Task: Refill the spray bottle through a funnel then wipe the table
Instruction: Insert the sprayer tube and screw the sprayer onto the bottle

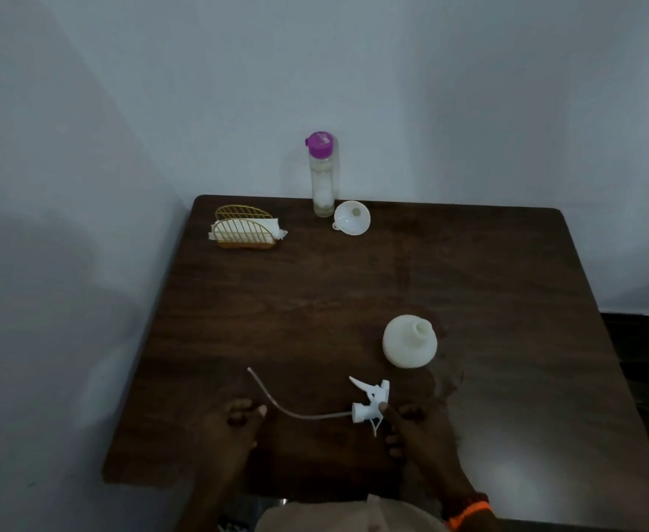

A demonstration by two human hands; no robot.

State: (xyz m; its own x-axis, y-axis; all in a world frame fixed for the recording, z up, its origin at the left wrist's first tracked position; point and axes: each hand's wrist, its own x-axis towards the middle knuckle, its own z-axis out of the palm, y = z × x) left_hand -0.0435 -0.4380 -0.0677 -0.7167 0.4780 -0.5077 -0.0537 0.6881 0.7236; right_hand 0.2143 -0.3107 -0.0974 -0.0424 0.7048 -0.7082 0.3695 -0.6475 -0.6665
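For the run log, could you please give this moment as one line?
right hand holds spray head | left hand idle | spray bottle open, upright | funnel unused by water bottle

Bare forearms; orange band (468,510) on right wrist.

Gold wire napkin holder (244,233) far left; orange wristband (468,510).

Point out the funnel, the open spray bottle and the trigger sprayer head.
funnel (352,218): head view, inside of its bowl.
spray bottle (409,342): head view, rounded body below the open neck.
trigger sprayer head (370,402): head view, white pump body.
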